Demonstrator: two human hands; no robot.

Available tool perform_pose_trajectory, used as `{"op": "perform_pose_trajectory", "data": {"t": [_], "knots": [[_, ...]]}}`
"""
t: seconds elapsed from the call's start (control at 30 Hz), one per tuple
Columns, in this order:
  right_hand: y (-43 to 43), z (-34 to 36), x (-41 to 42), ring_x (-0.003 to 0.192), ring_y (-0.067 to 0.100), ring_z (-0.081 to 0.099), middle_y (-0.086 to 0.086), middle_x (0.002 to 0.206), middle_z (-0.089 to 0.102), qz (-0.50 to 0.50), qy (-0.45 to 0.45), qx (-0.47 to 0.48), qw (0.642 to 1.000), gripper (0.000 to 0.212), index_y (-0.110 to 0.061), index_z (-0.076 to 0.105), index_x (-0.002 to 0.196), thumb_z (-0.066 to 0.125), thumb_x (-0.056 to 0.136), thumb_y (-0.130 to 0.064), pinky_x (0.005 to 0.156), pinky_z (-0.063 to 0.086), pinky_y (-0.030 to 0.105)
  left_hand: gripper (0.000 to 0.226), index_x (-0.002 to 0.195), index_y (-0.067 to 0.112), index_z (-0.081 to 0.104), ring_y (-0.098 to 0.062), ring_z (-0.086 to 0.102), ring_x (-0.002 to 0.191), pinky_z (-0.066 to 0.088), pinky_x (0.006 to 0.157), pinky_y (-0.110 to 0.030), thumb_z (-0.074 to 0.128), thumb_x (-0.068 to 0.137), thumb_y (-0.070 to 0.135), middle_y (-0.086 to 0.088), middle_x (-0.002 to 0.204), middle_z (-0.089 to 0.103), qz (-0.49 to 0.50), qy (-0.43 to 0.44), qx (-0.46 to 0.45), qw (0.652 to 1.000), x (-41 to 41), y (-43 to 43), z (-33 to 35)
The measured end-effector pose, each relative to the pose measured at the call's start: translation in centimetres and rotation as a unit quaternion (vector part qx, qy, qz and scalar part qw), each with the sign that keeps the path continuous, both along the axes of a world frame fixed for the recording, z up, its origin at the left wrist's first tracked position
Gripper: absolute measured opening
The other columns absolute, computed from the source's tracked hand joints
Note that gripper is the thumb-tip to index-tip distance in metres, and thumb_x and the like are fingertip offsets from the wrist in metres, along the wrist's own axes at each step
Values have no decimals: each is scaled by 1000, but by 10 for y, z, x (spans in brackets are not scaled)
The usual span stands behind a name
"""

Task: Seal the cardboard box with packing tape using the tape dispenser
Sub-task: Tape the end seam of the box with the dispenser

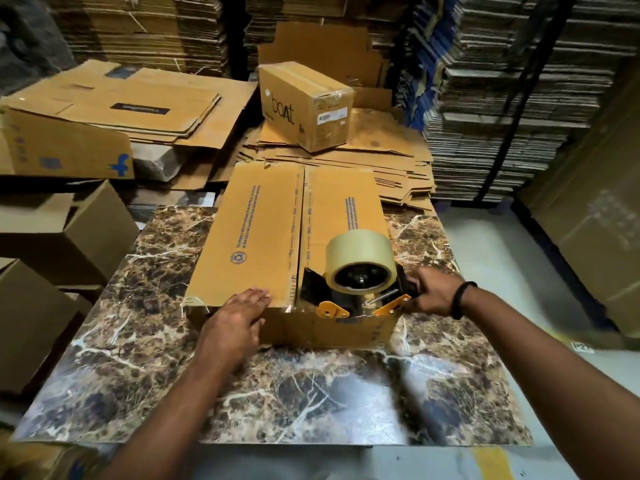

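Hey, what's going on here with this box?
A person is taping a cardboard box shut on a marble-patterned table. The left hand presses flat on the left flap near the front edge. The right hand grips the handle of a tape dispenser set at the box's near end, beside the centre seam. The seam further along looks untaped.

Tan cardboard box (263, 237) with blue print; brown-veined marble tabletop (311, 393); black-and-orange tape dispenser (360, 292); pale yellowish tape roll (356, 254).

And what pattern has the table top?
The table top shows brown marble with pale veins; head view.
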State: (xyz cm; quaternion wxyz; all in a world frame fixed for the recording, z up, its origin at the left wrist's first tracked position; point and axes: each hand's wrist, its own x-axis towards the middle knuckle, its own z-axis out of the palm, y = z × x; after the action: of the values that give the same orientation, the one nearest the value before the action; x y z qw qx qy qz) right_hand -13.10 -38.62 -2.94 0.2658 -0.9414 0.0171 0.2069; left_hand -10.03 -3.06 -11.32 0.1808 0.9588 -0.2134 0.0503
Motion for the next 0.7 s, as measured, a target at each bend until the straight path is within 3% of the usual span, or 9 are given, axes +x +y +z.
{"op": "perform_pose_trajectory", "data": {"t": [0.1,0.17,0.27,0.33,0.4,0.47,0.57,0.63,0.7], "knots": [[-31,-6,-10,74,20,66,-4,75,68,-6,0,-14,1000,16,-26,63,80,77,73,-22,60,51,21,58,139,27,34,-6,30,136,14,113,-24,61,89,24,10,146,36,6,9,0,1000,-4,-5,3],[-43,-9,-12,76,18,67,1,81,70,-7,6,-24,1000,18,-23,65,84,77,72,-23,67,56,31,58,139,28,32,-8,31,136,13,110,-23,62,89,26,10,146,35,14,-1,1,1000,-7,-8,4],[-41,-11,-13,51,-1,58,-10,58,64,-8,1,-21,1000,25,-32,59,71,75,77,-14,50,47,18,58,139,26,36,-13,33,136,12,107,-26,62,87,34,8,145,36,39,-17,20,999,-10,-14,10],[-38,-14,-12,42,-4,54,-17,45,59,-10,7,-5,1000,31,-33,57,64,72,78,-9,44,41,15,65,137,21,38,-19,36,135,16,109,-35,69,81,35,2,143,39,-16,-35,43,998,-10,-27,11],[-40,-21,-13,41,-4,52,-16,45,59,-11,13,18,1000,31,-32,59,67,70,78,-5,42,39,14,69,136,20,38,-19,35,135,20,110,-41,73,78,32,2,142,39,-81,-38,62,994,-14,-44,4],[-44,-27,-14,43,-1,51,-12,49,59,-11,2,35,999,28,-30,61,70,70,77,-5,45,40,20,68,132,20,45,-16,43,129,25,108,-41,78,73,19,2,137,47,-84,-41,57,994,-15,-57,2],[-52,-31,-17,54,15,56,0,64,62,3,-16,51,999,19,-28,61,76,71,77,-12,47,43,24,81,120,15,58,-19,60,112,39,98,-44,81,47,-13,-3,120,63,-80,-72,18,994,-13,-56,1],[-54,-29,-19,65,27,61,13,79,67,3,-26,50,998,16,-19,63,89,72,77,-16,57,50,35,83,116,13,62,-19,63,107,44,94,-44,80,42,-17,-4,117,65,-90,-90,10,992,-9,-53,0],[-59,-27,-22,67,27,63,16,83,68,5,-23,50,998,19,-16,63,94,73,78,-16,61,52,37,82,116,13,62,-17,63,107,44,95,-42,80,43,-18,-4,116,65,-82,-85,-2,993,-5,-55,1]]}}
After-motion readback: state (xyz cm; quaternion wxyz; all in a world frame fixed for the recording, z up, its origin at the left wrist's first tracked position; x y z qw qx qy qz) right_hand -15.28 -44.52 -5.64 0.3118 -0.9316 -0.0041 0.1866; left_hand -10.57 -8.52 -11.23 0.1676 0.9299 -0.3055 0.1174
